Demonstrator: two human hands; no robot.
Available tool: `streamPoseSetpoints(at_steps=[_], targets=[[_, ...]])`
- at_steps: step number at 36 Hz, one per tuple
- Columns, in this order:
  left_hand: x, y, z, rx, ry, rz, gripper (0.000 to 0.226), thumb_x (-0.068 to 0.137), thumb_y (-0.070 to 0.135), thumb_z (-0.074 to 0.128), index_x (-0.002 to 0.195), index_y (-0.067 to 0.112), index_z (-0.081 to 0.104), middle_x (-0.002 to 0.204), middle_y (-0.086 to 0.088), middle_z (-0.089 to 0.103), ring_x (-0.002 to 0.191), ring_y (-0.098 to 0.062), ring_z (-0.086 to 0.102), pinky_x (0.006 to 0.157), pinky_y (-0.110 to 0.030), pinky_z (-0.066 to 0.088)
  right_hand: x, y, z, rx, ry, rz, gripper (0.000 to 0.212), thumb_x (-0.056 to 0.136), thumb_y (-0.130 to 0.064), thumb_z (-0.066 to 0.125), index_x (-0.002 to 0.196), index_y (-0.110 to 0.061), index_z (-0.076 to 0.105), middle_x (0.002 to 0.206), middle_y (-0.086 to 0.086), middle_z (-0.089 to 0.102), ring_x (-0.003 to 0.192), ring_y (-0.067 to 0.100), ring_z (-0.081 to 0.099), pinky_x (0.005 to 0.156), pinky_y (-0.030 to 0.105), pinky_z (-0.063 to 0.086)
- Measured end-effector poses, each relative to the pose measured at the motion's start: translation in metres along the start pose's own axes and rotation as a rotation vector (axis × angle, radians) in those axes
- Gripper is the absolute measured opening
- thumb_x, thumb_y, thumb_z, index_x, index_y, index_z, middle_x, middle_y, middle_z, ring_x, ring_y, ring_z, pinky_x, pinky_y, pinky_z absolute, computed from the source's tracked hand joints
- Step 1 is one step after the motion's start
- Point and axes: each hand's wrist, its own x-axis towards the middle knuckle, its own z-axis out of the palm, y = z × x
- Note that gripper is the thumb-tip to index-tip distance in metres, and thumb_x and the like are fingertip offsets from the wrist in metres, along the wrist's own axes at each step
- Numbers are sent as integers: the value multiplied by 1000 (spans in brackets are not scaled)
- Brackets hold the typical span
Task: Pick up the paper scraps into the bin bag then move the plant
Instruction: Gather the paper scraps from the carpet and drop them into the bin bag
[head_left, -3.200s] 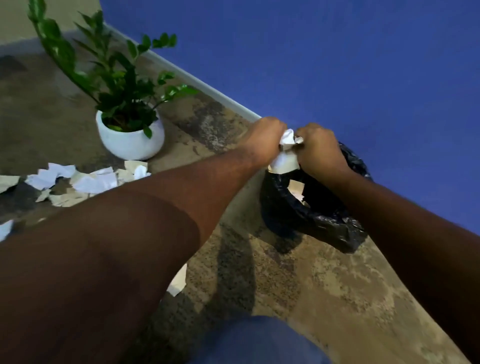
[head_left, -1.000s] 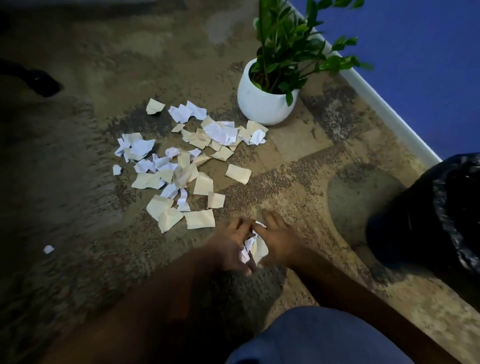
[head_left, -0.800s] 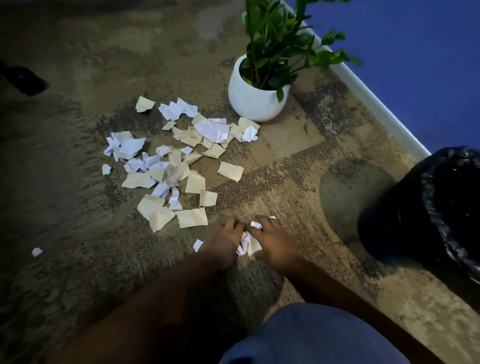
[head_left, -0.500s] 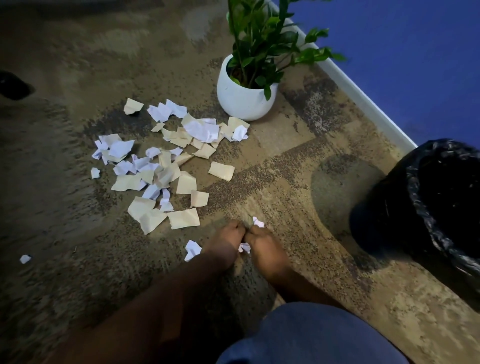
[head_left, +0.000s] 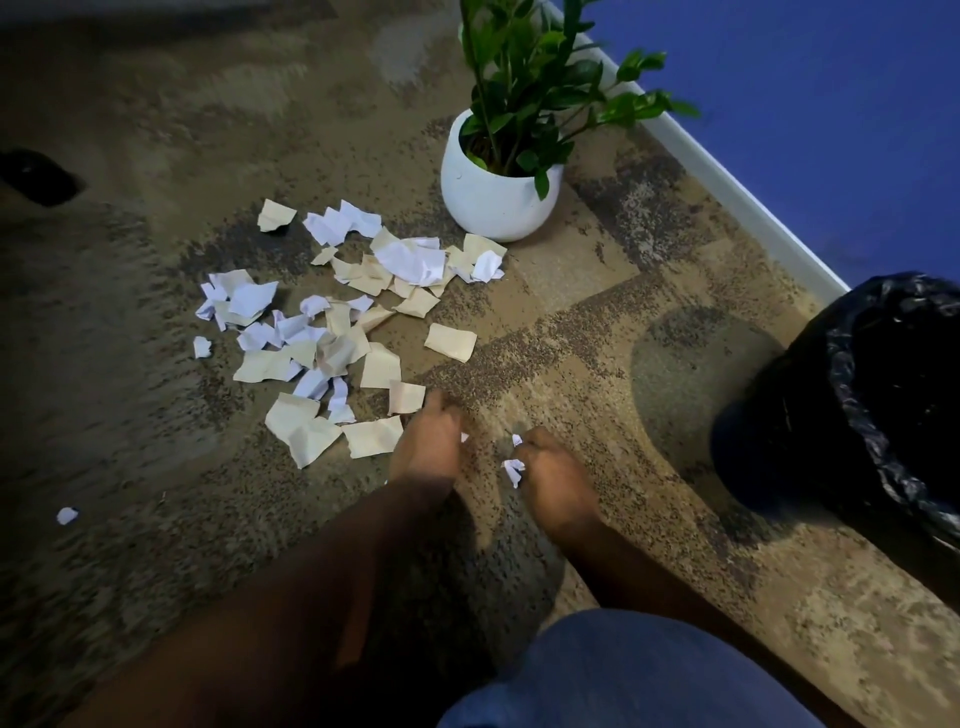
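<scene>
Several white and cream paper scraps (head_left: 332, 353) lie scattered on the patterned carpet, in front of a green plant in a round white pot (head_left: 493, 202). My left hand (head_left: 428, 447) lies palm-down at the near edge of the pile, its fingers stretched out and touching a cream scrap. My right hand (head_left: 556, 478) is beside it, closed on a few small white scraps (head_left: 513, 470) that poke out at its left side. The black bin bag (head_left: 857, 405) stands open at the right edge, about a forearm's length from my right hand.
A white skirting board (head_left: 727, 182) and a blue wall run behind the plant and the bag. One stray scrap (head_left: 66, 515) lies apart at the near left. A dark object (head_left: 36, 176) sits at the far left. My knee in blue cloth (head_left: 623, 675) is at the bottom.
My hands left the bin bag and came down to the carpet, scooping small white scraps together. Now they have parted; the right keeps the scraps and the left has slid toward the pile.
</scene>
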Motion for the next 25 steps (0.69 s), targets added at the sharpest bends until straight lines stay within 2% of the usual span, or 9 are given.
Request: streamPoseSetpoints(at_steps=[2, 6, 8, 10, 12, 16, 19, 22, 25], targets=[[3, -7, -7, 21, 3, -20, 28, 84, -4, 64, 109, 7, 65, 151, -8, 31, 99, -26, 66, 90, -39, 54, 1, -2, 3, -43, 12, -7, 38, 81, -7, 63, 114, -25, 67, 121, -2, 61, 92, 18, 64, 77, 29, 54], [12, -22, -16, 89, -29, -42, 27, 90, -4, 55, 113, 7, 63, 162, -7, 15, 106, -27, 66, 90, -37, 54, 1, -7, 4, -86, 39, 16, 19, 83, -12, 71, 101, -18, 71, 106, 2, 67, 81, 18, 64, 69, 27, 51], [16, -29, -19, 113, -53, -69, 25, 93, -3, 52, 114, 5, 63, 162, -8, 12, 105, -28, 66, 93, -38, 53, 3, -8, 4, -94, 17, 30, 19, 83, -7, 69, 100, -15, 71, 104, 3, 66, 81, 16, 61, 70, 25, 49], [19, -34, -19, 128, -84, -78, 24, 95, 0, 50, 115, 4, 63, 158, -12, 21, 108, -30, 64, 95, -39, 52, 5, -8, 3, -97, -3, 37, 24, 83, -2, 65, 102, -14, 70, 103, 3, 65, 81, 15, 59, 69, 22, 46], [22, -37, -20, 135, -95, -69, 23, 95, 4, 53, 115, 4, 64, 147, -13, 32, 106, -30, 65, 97, -40, 51, 8, -7, 2, -56, -11, 46, 19, 85, -4, 63, 99, -13, 71, 102, 3, 65, 80, 12, 57, 67, 18, 40], [25, -38, -19, 145, -71, -38, 21, 94, 2, 53, 109, 5, 67, 132, -12, 40, 95, -29, 66, 92, -40, 53, 13, -6, -2, 21, -18, 48, 12, 85, -10, 60, 88, -7, 71, 94, 6, 66, 73, 11, 49, 64, 17, 30], [28, -39, -18, 162, -38, -27, 21, 94, -1, 49, 105, 5, 66, 124, -12, 47, 95, -31, 65, 87, -40, 52, 11, -7, -5, 92, -7, 87, 12, 85, -9, 57, 79, -7, 68, 85, 7, 65, 75, 18, 57, 62, 23, 37], [33, -43, -21, 176, -15, -48, 17, 96, 6, 52, 106, 7, 66, 114, -12, 56, 98, -30, 64, 83, -38, 51, 9, -9, -7, 204, -19, 100, 22, 83, -6, 52, 64, -5, 61, 72, 10, 63, 71, 24, 59, 67, 35, 49], [36, -42, -26, 188, -24, -42, 17, 95, 8, 56, 108, 7, 67, 109, -13, 63, 99, -29, 65, 86, -37, 55, 10, -6, -10, 357, -18, 151, 24, 84, -2, 54, 60, 2, 59, 66, 17, 63, 67, 30, 63, 68, 39, 54]])
